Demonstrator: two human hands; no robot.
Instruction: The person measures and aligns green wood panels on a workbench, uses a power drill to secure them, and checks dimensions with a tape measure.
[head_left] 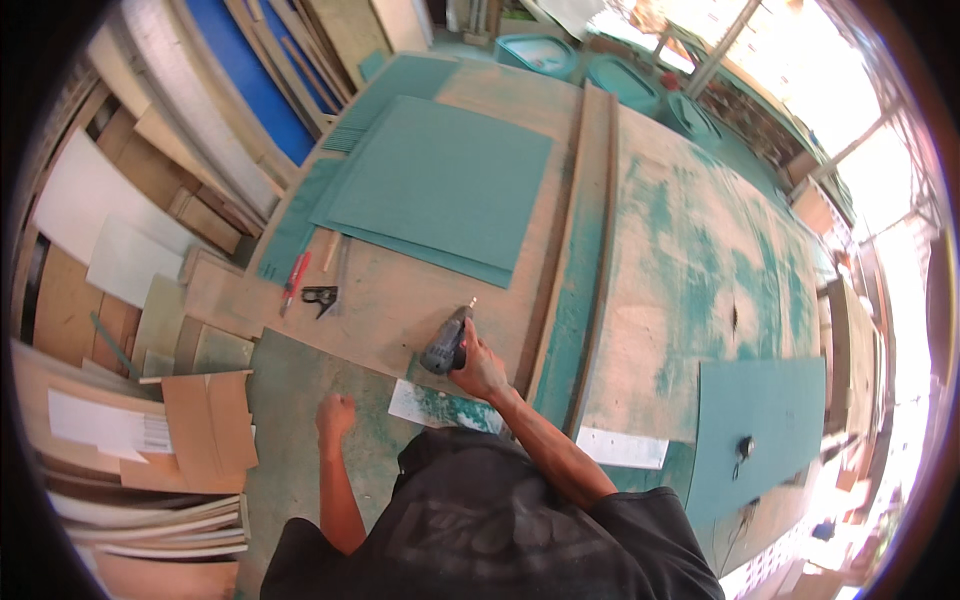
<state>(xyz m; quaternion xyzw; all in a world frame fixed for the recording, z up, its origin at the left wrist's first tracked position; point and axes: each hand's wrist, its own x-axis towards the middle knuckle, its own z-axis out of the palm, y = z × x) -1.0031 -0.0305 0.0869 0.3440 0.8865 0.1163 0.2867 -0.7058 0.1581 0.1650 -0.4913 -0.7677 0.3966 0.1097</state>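
Observation:
My right hand (482,372) grips a dark grey power drill (446,344) over the near edge of the worktable. The drill's bright, thin tip points away from me toward a stack of green sheets (440,185). Lower and to the left, my left hand (337,412) hangs in a loose fist beside the table's near edge, with nothing visible in it. Between the sheets and the left hand lie a combination square (320,297), a red slim tool (295,280) like a cutter or marker, and a short wooden stick (332,250).
Long wooden rails with a green channel (572,270) cross the worktable to the right of the drill. Beyond them is a green-dusted board (710,240). A green panel (765,420) at right carries a small black object (747,446). Board offcuts (205,420) crowd the left side.

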